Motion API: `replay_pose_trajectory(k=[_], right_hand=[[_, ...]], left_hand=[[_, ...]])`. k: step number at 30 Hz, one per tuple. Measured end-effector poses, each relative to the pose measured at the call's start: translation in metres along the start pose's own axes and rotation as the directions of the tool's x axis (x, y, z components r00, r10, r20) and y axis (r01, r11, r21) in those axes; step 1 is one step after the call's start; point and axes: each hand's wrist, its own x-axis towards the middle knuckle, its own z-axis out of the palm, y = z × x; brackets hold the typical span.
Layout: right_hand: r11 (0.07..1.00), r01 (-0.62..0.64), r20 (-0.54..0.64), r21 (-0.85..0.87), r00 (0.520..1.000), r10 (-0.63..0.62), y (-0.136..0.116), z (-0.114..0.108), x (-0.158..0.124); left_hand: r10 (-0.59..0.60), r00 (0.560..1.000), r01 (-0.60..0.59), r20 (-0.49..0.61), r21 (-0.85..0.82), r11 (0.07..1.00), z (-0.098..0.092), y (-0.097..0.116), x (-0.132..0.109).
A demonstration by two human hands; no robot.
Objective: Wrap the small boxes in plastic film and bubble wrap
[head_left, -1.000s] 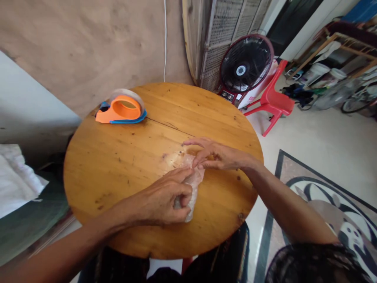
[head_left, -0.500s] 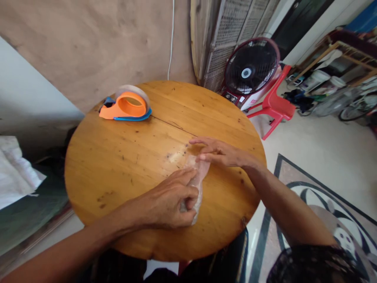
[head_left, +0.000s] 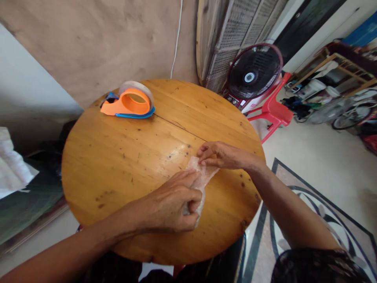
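Note:
A narrow bundle of crinkled, translucent plastic wrap (head_left: 203,179) lies on the round wooden table (head_left: 141,145); what it may contain does not show. My left hand (head_left: 179,200) grips its near part, fingers curled around it and the index finger stretched along the top, pressing down. At the far end, my right hand (head_left: 218,155) pinches the flared edge of the same wrap between thumb and fingertips. An orange and blue tape dispenser (head_left: 110,109) with a wide roll of tape (head_left: 150,94) stands at the table's far left, apart from both hands.
Beyond the table's right edge stand a red plastic chair (head_left: 275,110) and a dark red fan (head_left: 255,72). A plywood wall (head_left: 97,43) with a hanging white cord (head_left: 177,39) rises behind. White sacking (head_left: 13,165) sits at the left, below table height.
My right hand's fingers have drawn together from a spread pose onto the wrap's far edge, which has shifted slightly right. My left hand keeps its hold. The view has tilted a little.

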Motion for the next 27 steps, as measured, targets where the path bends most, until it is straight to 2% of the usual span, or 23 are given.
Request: replay_pose_trajectory(k=[7,15,18,21,27], right_hand=[[0.956,-0.141,-0.040,0.258,0.987,0.157,0.014,0.003,0.009],[0.901,-0.122,0.152,0.416,0.986,0.063,0.026,-0.013,0.012],[0.917,-0.131,0.150,0.376,0.986,0.080,0.031,-0.013,0.014],[0.944,-0.111,0.091,0.310,0.992,0.087,0.032,-0.007,0.021],[0.990,-0.095,-0.020,0.103,0.995,0.098,0.018,0.003,0.029]], left_hand=[[0.000,1.000,0.000,0.005,0.011,1.000,0.002,-0.001,-0.002],[-0.028,1.000,0.028,-0.007,0.010,1.000,0.000,0.003,-0.003],[-0.024,0.999,0.025,-0.028,0.018,1.000,0.001,0.004,-0.002],[-0.010,0.999,0.011,-0.035,0.032,0.999,0.002,0.004,-0.002],[0.017,0.999,-0.013,-0.048,0.091,0.996,0.001,0.009,-0.002]])
